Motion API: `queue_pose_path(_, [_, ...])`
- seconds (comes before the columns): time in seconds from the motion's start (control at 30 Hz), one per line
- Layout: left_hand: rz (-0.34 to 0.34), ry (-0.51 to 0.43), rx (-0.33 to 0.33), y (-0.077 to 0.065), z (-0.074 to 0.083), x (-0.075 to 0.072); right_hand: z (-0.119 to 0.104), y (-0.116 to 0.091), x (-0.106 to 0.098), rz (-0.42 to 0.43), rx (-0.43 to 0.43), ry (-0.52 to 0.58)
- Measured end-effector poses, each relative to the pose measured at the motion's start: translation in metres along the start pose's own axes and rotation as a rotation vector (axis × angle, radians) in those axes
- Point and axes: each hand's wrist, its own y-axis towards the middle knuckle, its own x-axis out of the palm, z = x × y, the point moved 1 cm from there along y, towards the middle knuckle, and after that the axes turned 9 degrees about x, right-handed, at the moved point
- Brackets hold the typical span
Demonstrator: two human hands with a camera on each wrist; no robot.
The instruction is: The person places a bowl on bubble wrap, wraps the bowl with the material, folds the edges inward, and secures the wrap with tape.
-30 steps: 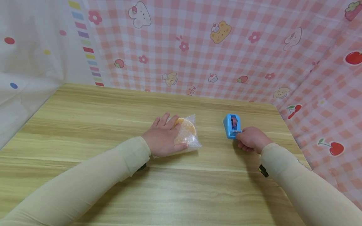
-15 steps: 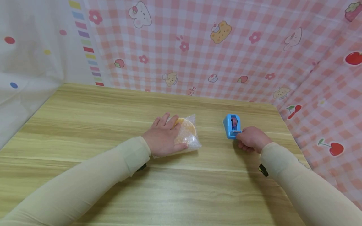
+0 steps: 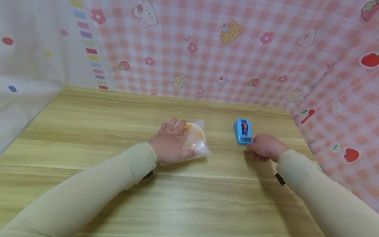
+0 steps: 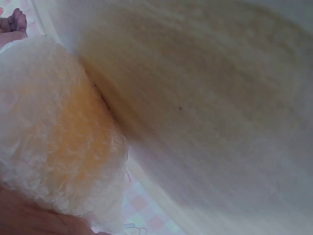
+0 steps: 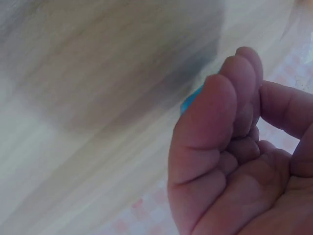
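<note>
My left hand (image 3: 168,144) lies with spread fingers on a bubble-wrapped bundle (image 3: 196,141), pressing it to the table. Through the clear wrap shows a round orange-yellow thing (image 4: 80,132). To the right stands a blue tape dispenser (image 3: 238,134) carrying a small pinkish roll of tape (image 3: 244,127). At the dispenser's front edge my right hand (image 3: 266,146) pinches the tape end between thumb and forefinger, the other fingers curled under. In the right wrist view these fingers (image 5: 203,127) hide most of the dispenser, and the pinched strip itself is hidden.
The wood-grain table (image 3: 189,197) runs back to a pink checked cloth (image 3: 177,49) hung behind it and along the right side. A white dotted cloth (image 3: 32,59) hangs on the left.
My right hand and wrist have shifted slightly right, with the fingertips drawing a little away from the dispenser's cutting edge. The left hand and the bundle stay in place.
</note>
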Motion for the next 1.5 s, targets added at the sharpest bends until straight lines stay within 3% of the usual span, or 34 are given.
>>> queue_pose_path(0.27, [-0.004, 0.009, -0.007, 0.001, -0.002, 0.001, -0.020, -0.011, 0.004, 0.076, -0.092, -0.155])
queue_pose_path(0.63, [0.002, 0.011, -0.003, 0.000, -0.002, 0.001, -0.047, -0.026, 0.018, 0.212, -0.190, -0.268])
queue_pose_path(1.2, [0.006, -0.009, -0.005, -0.001, -0.002, 0.002, -0.081, -0.044, 0.028, 0.269, -0.348, -0.064])
queue_pose_path(1.5, [0.012, -0.007, -0.010, -0.001, -0.001, 0.001, -0.103, -0.044, 0.033, 0.245, -0.415, -0.047])
